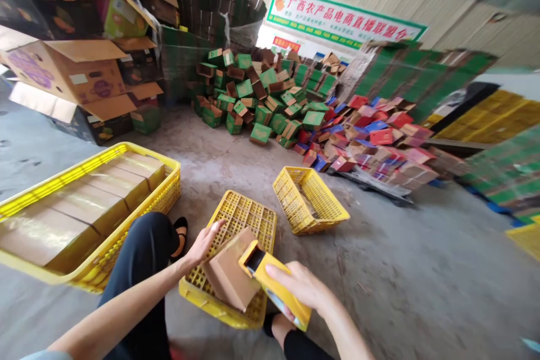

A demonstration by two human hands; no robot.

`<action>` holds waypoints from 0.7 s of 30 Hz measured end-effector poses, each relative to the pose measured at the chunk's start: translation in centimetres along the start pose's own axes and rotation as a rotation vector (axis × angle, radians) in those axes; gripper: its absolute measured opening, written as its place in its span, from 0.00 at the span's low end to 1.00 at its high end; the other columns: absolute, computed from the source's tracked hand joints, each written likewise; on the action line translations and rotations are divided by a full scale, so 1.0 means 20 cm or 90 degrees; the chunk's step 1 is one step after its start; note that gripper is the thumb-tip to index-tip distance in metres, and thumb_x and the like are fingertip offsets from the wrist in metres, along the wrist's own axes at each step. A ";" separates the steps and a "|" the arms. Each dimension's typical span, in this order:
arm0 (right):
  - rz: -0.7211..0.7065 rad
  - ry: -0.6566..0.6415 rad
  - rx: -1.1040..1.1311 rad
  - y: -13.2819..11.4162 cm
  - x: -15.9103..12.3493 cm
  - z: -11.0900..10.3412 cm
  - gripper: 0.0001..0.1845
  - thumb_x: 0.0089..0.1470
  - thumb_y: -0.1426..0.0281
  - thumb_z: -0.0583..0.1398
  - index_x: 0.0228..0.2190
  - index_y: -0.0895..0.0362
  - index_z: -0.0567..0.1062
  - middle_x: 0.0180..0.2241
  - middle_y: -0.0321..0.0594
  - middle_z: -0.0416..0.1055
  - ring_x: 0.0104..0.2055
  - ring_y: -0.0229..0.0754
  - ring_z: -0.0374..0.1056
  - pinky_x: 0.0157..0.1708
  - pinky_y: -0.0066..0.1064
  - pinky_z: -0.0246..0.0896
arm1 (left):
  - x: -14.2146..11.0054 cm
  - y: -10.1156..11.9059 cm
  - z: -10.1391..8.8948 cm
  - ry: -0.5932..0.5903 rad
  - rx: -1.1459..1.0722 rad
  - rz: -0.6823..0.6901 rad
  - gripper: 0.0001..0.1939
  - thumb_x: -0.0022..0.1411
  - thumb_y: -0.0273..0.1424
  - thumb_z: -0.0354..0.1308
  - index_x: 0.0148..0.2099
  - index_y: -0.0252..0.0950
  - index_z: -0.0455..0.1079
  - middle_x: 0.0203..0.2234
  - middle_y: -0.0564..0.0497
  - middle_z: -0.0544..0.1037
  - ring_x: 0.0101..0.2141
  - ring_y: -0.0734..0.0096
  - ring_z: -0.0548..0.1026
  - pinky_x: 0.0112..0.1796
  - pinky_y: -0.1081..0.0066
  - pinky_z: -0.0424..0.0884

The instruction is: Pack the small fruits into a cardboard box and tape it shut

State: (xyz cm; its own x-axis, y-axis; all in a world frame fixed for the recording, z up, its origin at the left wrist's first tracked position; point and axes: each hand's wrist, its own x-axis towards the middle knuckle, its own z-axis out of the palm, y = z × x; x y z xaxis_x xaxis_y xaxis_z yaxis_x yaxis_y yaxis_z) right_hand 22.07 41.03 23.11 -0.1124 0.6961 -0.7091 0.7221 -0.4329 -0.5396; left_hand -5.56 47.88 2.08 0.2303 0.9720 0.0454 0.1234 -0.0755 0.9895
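A small brown cardboard box (232,273) lies tilted on the base of an upturned yellow plastic crate (247,211) between my knees. Beside the box's upper left edge, my left hand (202,244) is open with its fingers stretched out; whether it touches the cardboard I cannot tell. My right hand (297,287) is closed around a long yellow box-shaped object (270,275) with a dark opening at its upper end. That end overlaps the cardboard box's right side in view; contact is unclear. Part of the yellow object's lower half is hidden by my fingers.
At my left stands a long yellow crate (175,180) holding several taped brown boxes (90,197). Another yellow crate (312,202) sits ahead on the concrete floor. Farther off are heaps of green cartons (261,115) and red and blue cartons (379,135). Large open cartons (76,67) are stacked back left.
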 end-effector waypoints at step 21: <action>-0.034 -0.048 0.138 0.03 0.00 0.07 0.34 0.56 0.36 0.56 0.28 0.55 0.71 0.16 0.37 0.73 0.18 0.40 0.70 0.20 0.26 0.63 | 0.07 0.22 -0.09 -0.329 0.408 0.583 0.32 0.80 0.46 0.37 0.78 0.37 0.51 0.71 0.42 0.62 0.71 0.56 0.59 0.73 0.53 0.42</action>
State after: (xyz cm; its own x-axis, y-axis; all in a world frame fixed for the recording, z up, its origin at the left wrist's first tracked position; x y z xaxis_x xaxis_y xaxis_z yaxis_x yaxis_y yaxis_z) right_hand 21.49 39.92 22.15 -0.2028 0.6803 -0.7043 0.5506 -0.5155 -0.6565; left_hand -6.45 49.25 6.73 0.8180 0.3125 0.4830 0.1341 -0.9200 0.3682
